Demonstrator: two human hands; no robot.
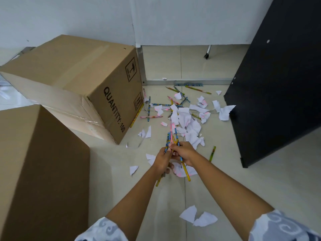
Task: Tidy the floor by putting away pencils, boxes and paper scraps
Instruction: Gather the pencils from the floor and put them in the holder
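Fingers of the left hand point(162, 160) and right hand point(185, 153) curl around a bundle of pencils point(172, 138) held above the floor point(225, 180). The pencils are light, stiff and smooth, so they likely slide; gripping mid-length suits. More loose pencils point(198, 89) and flimsy paper scraps point(189, 122) lie beyond, beside the cardboard box point(78, 80).

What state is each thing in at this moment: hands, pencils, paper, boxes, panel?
left hand: grips the pencil bundle
right hand: pinches pencils in the same bundle
pencil bundle: held above the floor
loose pencils: scattered on the tiles
green pencil: lying alone on the floor
paper scraps: torn, strewn on the floor
printed box: taped closed, tilted
near box: closed, standing
black panel: upright on the floor
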